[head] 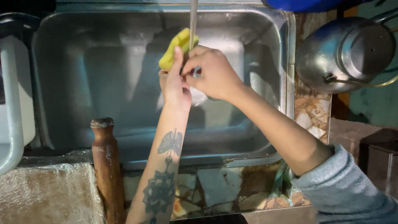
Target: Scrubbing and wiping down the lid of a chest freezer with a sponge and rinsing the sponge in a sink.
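Sponge point(176, 52), yellow, is pinched in my left hand point(174, 87) over the steel sink point(103, 74), just beside the thin stream of tap water point(193, 20). My right hand point(213, 74) closes around a small item I cannot make out, touching my left fingers.

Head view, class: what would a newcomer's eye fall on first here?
The bright yellow sponge at top centre, gripped by the left hand under a thin stream of tap water, with the right hand against it. Around them lies the steel sink; a brown wooden rolling pin stands lower left.
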